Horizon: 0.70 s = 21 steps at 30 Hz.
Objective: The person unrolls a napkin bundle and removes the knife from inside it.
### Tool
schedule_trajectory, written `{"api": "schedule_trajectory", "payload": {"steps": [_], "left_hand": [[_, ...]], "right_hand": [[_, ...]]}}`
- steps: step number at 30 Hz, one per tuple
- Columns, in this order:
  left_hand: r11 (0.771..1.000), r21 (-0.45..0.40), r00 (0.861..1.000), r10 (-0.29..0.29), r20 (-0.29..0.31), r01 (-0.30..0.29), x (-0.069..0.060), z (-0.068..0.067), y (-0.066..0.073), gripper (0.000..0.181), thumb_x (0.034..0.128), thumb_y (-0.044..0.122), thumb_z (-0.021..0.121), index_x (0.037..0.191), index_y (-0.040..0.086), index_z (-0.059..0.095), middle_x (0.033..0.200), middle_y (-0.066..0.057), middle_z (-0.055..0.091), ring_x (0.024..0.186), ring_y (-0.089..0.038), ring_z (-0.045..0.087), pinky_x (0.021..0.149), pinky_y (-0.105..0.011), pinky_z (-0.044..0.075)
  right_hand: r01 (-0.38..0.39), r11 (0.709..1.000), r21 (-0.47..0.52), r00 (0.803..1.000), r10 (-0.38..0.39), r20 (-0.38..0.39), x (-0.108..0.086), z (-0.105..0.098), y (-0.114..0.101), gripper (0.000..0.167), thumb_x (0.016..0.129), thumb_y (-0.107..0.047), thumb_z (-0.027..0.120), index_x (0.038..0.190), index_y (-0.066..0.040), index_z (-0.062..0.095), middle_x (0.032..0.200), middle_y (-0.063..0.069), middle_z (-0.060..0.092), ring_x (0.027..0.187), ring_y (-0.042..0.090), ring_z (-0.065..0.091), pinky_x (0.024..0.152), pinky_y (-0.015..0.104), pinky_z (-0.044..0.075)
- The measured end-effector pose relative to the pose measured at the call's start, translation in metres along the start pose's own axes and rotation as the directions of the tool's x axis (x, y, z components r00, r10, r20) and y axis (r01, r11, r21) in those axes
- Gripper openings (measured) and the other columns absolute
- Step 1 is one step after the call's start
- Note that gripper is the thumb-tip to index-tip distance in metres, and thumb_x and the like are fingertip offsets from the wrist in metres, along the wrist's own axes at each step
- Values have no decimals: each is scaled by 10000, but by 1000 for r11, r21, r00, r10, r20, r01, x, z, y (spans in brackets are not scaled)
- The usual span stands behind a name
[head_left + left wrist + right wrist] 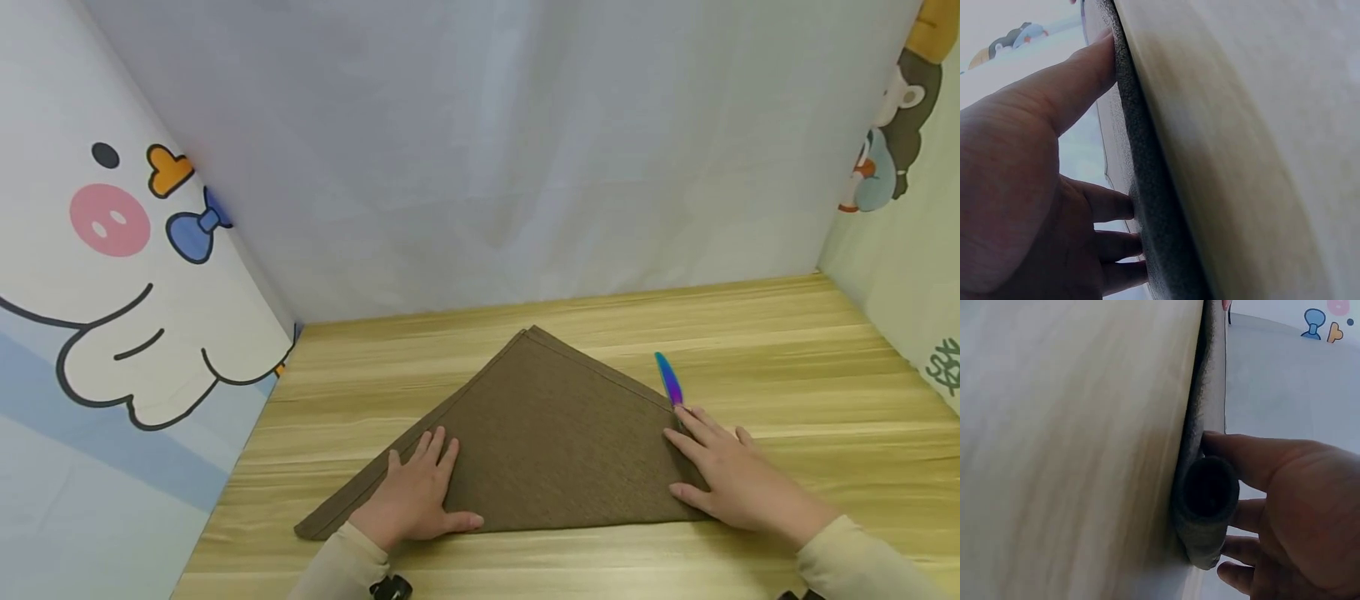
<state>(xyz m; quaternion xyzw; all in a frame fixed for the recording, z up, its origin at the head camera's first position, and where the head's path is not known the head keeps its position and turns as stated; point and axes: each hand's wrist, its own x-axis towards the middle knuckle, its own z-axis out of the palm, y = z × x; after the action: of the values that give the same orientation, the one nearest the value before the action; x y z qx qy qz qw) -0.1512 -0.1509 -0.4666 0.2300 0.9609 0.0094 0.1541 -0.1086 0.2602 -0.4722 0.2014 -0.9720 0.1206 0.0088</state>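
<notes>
A brown cloth (555, 433), folded into a wide triangle, lies on the table with its peak pointing away from me. My left hand (416, 492) rests on its left part, fingers spread and thumb along the near folded edge. At the right corner my right hand (731, 475) touches the cloth with extended fingers. In the right wrist view, the cloth's end (1204, 547) shows a round, tube-like fold beside the thumb. A knife (667, 375) with a shiny blue-purple blade sticks out beyond the right fingertips; its lower part is hidden.
Wood-grain table (787, 358) extends around the cloth. A pale grey curtain (487, 167) stands behind it. Printed cartoon panels flank the table, with a white duck (105, 325) on the left and a figure (892, 142) on the right.
</notes>
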Motion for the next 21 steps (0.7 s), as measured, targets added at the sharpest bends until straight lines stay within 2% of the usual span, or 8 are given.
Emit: {"api": "schedule_trajectory", "payload": {"steps": [9,21], "left_hand": [[1000,-6,1000,0,0,0,0,0,0,1100,760,804,505,1524,53,256,1571,-216,138,1429,-399,170,962,-752,225],[1000,-7,1000,-1,0,1,1,1,0,1100,761,807,503,1526,57,254,1572,-212,140,1431,-394,167,963,-752,221]], "right_hand": [[-47,999,11,999,47,5,-4,1,7,696,856,-415,702,1413,-57,485,1513,241,285,1348,474,288,941,751,241],[-75,997,22,997,75,23,-8,-4,16,680,865,-367,702,1422,-57,467,1496,272,293,1344,481,289,930,755,248]]}}
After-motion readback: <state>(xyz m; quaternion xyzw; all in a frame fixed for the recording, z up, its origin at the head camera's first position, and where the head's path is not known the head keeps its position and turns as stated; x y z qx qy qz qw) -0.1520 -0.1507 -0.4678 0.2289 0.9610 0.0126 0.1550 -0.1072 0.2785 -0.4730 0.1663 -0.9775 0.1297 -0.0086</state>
